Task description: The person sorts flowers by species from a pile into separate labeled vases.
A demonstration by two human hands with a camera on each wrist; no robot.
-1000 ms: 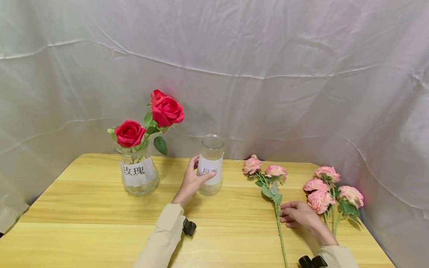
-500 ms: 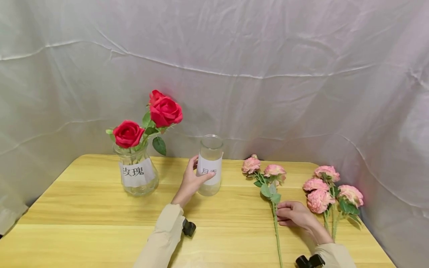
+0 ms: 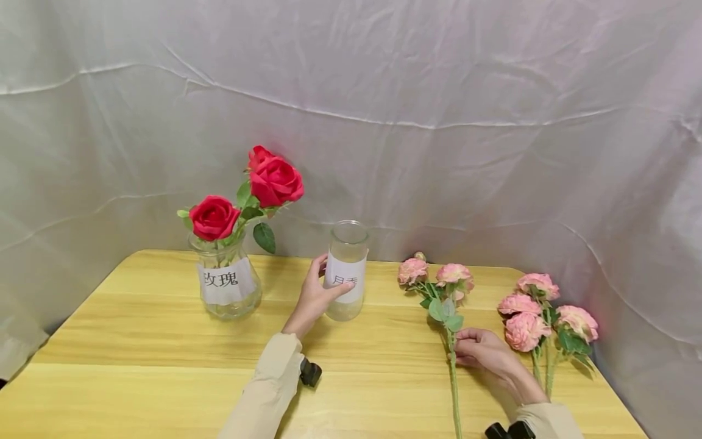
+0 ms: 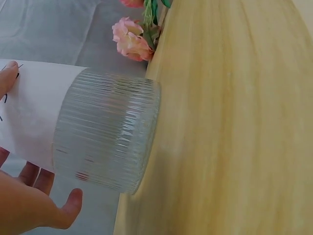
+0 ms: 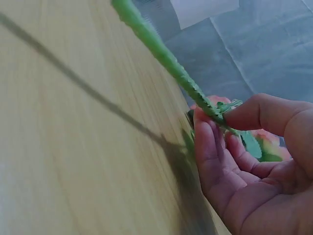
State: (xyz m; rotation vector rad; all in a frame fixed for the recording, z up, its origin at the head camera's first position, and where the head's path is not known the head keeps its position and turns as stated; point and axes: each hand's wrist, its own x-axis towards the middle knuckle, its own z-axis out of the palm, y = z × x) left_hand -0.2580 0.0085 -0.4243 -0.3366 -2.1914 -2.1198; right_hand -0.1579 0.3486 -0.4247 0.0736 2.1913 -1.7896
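Pink spray [image 3: 451, 323]: on the right half of the bench [image 3: 164, 396], blooms toward the backdrop [image 3: 384, 171], stem running toward us and out of the head view's lower edge.

Just changed: a second ago we had the right hand [image 3: 488, 353] beside the stem; now we see thumb and fingers pinching it, just below the leaves. The spray has shifted only slightly. Meaning, as we judge it: reach done, grasp made, spray under control. In the right wrist view the stem's lower part and its shadow on the bench run apart, so we read that part as raised. Whether the blooms touch the bench, we can't tell.

Left hand [image 3: 316, 297]: wrapped round the vase [image 4: 107, 129], thumb across the label [image 3: 345, 268] in front, other fingers at the side and behind. No real change there since a second ago; we judge it a steadying hold. Vase upright, between the roses and the spray.

Rest: red roses [image 3: 274, 181] in a jar [image 3: 233, 310] on our left, also labelled. More pink blooms [image 3: 526, 329] on our right, past the spray, near the right hand but not held.
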